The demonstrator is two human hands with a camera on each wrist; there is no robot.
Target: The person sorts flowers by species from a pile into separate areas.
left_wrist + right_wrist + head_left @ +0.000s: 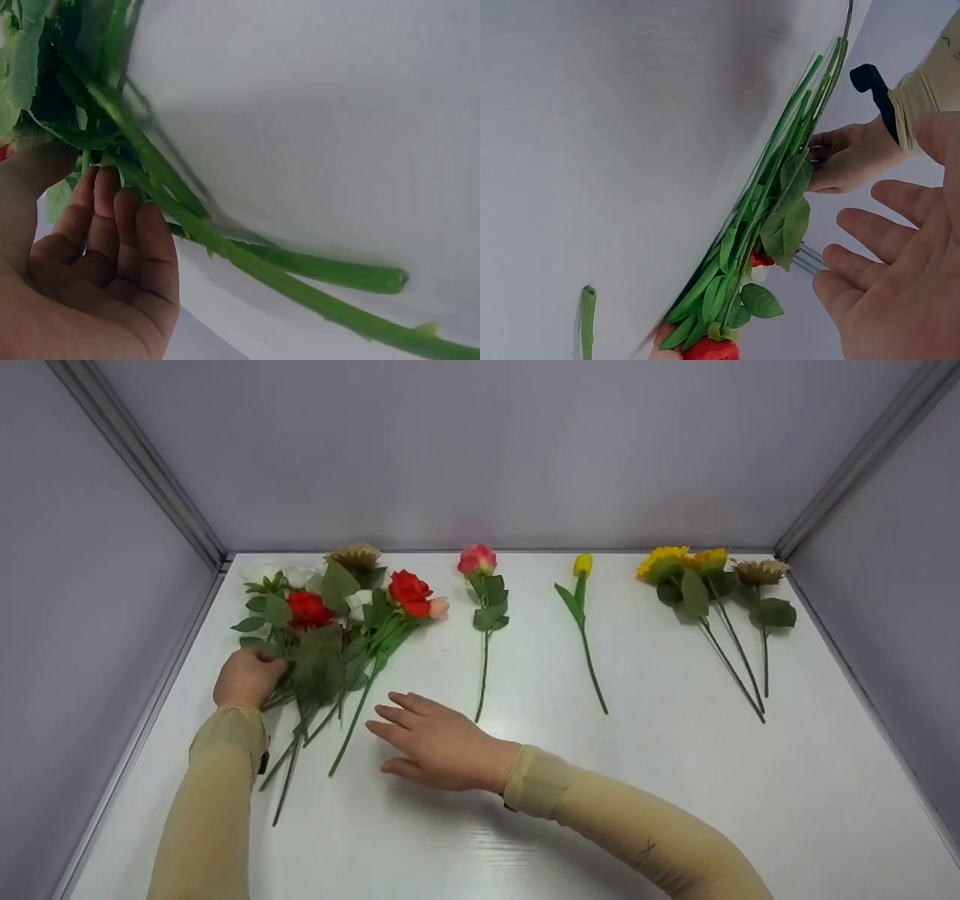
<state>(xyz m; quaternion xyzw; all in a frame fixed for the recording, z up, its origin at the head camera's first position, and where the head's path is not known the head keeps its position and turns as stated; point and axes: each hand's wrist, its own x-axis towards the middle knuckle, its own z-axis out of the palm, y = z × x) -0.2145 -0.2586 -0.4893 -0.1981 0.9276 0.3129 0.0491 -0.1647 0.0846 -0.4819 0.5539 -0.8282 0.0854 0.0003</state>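
Note:
A bunch of artificial flowers (345, 622), red and white roses with green leaves, lies at the table's left. My left hand (247, 676) is curled on the bunch's left side, about its stems and leaves. In the left wrist view the fingers (112, 232) bend toward the green stems (300, 277), thumb at the leaves. My right hand (431, 739) hovers flat with straight fingers just right of the stem ends and holds nothing. The right wrist view shows this open hand (900, 262) facing the stems (780, 172), with the left hand (847, 154) behind them.
Further right on the white table (675, 810) lie a single pink rose (477, 559), a yellow tulip (583, 564), two sunflowers (682, 562) and a brown flower (759, 571). Grey walls close in the back and both sides.

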